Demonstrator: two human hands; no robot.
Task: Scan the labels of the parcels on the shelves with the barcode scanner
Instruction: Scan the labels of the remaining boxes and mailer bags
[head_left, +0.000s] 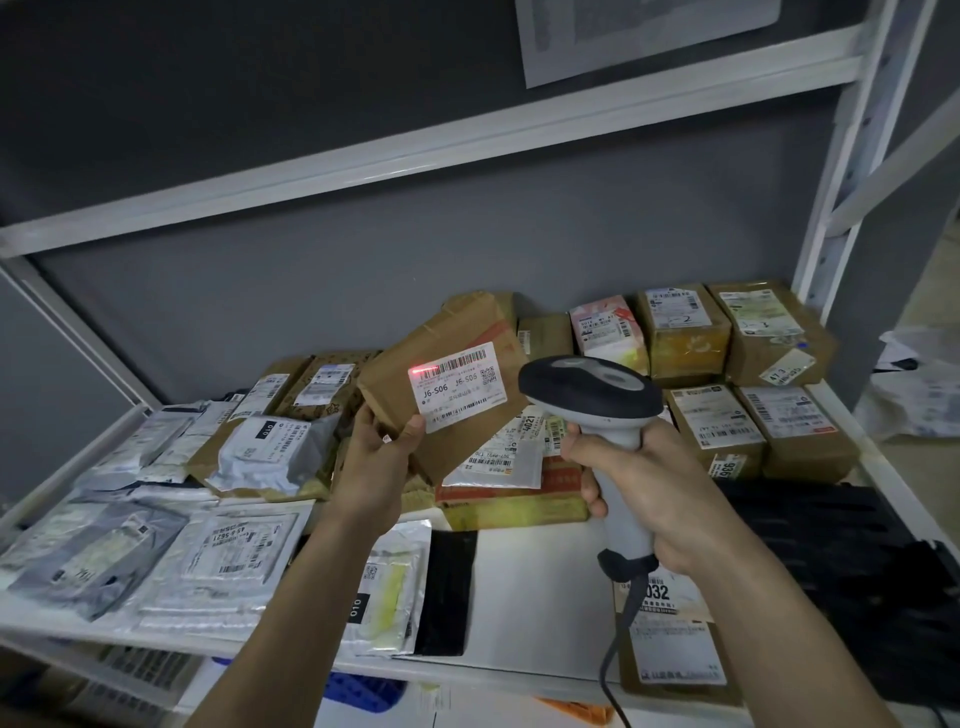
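Two bare forearms reach in from below. Her or his right hand (652, 491) is wrapped tight round the pale grey handle of a grey-and-black handheld barcode scanner (597, 410), whose dark head points left and whose dark cable (615, 649) hangs down past the front edge of the white metal shelf (540, 582). Just left of the scanner head, the left hand (382, 467) holds up a small brown cardboard parcel (447, 384) by its lower left corner, thumb on the face and fingers behind, tilted above the middle of the shelf. Its white shipping label (457, 387) faces the camera, printed "J6-S06", and a red light spot (415, 371) sits at the left end of the label's top barcode.

Under and around it, more brown boxes (691, 338) stand stacked toward the back right corner of the shelf. Grey and silver plastic mailer bags (130, 551) lie flat along the left side and front edge. A black mat (831, 561) covers the front right corner.
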